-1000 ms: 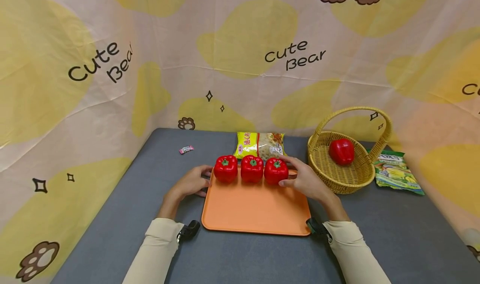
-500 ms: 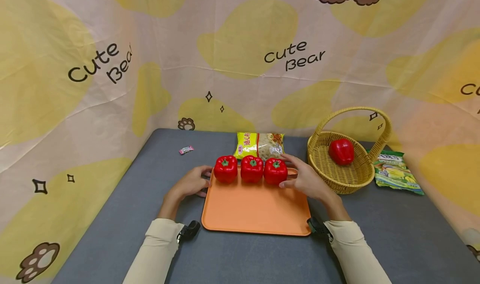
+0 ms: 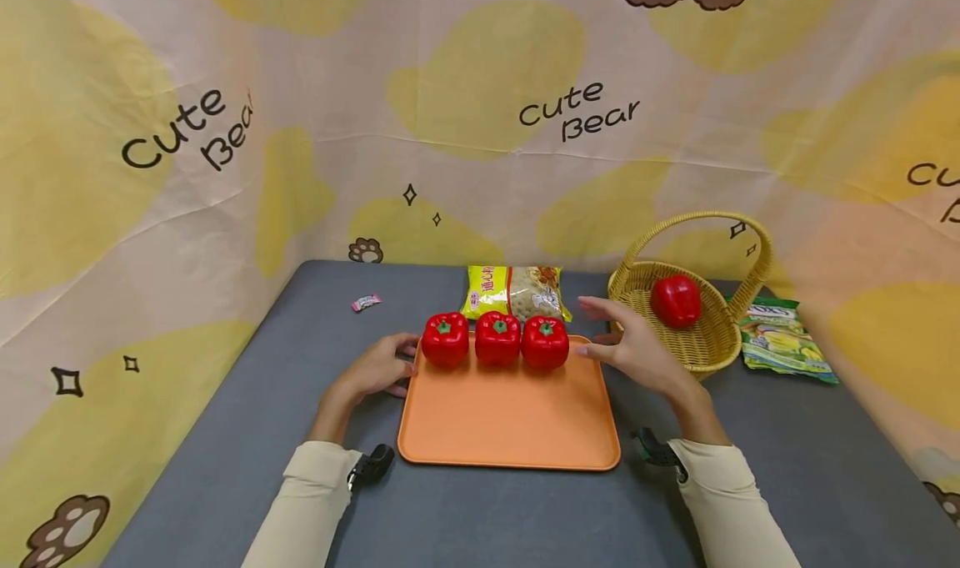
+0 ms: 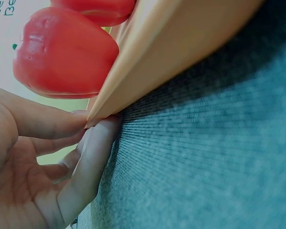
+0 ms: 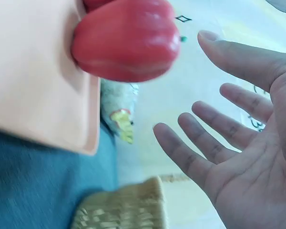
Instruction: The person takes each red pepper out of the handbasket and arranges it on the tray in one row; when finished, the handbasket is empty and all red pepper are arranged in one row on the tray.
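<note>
Three red toy bell peppers stand in a row along the far edge of an orange tray [image 3: 510, 418]: a left one [image 3: 445, 340], a middle one [image 3: 497, 339] and a right one [image 3: 545, 343]. My left hand [image 3: 378, 366] pinches the tray's left rim between thumb and finger, as the left wrist view shows close up, just below the left pepper. To the right of the row my right hand [image 3: 641, 351] holds nothing. In the right wrist view its fingers [image 5: 219, 119] are spread, apart from the right pepper [image 5: 128, 40].
Behind the tray lies a yellow and clear bag of pasta [image 3: 517, 293]. A yellow wicker basket [image 3: 697, 353] with a fourth red pepper [image 3: 677, 301] inside stands right of my right hand. Beyond it is a green packet [image 3: 783, 339]; a small pink wrapped candy [image 3: 366, 303] lies back left.
My right hand has let go of the right pepper and moved off to the right with its fingers opened. The left hand stays at the tray's rim; the head view has shifted slightly.
</note>
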A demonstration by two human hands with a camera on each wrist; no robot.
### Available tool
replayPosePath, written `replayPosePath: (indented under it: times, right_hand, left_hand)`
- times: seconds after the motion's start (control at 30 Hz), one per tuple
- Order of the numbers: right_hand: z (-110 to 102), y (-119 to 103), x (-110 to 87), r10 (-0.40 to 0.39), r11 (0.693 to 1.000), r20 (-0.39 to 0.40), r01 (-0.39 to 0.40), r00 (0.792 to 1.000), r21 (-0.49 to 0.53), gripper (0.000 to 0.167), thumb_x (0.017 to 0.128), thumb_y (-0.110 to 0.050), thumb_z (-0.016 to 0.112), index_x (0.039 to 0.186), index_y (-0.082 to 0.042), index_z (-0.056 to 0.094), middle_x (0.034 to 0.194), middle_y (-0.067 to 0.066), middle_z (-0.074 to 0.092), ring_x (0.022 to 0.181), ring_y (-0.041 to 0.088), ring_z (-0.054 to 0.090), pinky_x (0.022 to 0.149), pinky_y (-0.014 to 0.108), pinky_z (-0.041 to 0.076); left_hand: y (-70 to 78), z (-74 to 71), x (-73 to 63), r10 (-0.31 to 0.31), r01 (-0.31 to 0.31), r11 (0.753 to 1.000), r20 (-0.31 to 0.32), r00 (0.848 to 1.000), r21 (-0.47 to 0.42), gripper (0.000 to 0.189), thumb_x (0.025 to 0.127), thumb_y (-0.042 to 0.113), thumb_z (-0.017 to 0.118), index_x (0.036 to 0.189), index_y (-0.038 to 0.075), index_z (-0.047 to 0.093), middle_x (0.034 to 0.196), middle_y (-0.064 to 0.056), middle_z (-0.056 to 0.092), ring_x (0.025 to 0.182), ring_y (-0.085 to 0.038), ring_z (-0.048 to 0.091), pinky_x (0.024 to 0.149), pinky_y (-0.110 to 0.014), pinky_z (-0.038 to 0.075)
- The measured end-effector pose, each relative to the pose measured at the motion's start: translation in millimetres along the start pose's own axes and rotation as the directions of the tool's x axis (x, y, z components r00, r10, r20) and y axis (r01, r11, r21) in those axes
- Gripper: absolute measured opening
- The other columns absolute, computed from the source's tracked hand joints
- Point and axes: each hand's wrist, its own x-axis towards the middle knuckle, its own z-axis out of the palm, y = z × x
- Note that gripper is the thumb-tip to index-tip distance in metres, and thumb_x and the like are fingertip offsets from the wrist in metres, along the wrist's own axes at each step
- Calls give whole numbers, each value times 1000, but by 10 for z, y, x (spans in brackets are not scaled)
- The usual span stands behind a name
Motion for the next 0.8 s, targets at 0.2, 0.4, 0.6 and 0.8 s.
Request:
replayPosePath:
  times: [0.2,0.4,0.6,0.8]
  right_hand:
    - [-219,-25,-78,-6,996,-86,-2,996,-91,70,90,-15,85,152,-7,55,147,19,60,131,38,59,100,58,57]
    - [-441,-4,-105,-24,987,-86,10,996,-160,66,91,-15,84,150,-5,56,146,22,61,120,42,68,97,41,61]
    - [-637,105,-89,-7,977,-79,-10,997,-213,62,94,-20,82,149,-6,58,142,19,64,122,33,64,89,11,53]
    - [-870,205,-55,83,983,-58,-91,995,-156,61,99,-27,77,153,-11,54,142,15,63,115,6,62,84,14,55]
  left_hand:
    - [-9,-15,-7,6,-6,1000,0,1000,2,62,94,1,56,155,-6,44,141,-26,55,100,-27,69,74,-40,67]
    - [-26,-8,7,4,-4,1000,2,1000,-5,62,95,2,57,155,-5,44,141,-26,55,101,-27,69,75,-40,67]
    - [-29,2,-6,-1,1,1000,3,1000,-9,61,96,2,57,155,-6,44,141,-25,55,102,-27,69,74,-40,67]
    - [-25,9,-2,6,-6,1000,0,1000,-1,61,95,2,57,155,-5,45,141,-25,55,101,-26,69,75,-40,67]
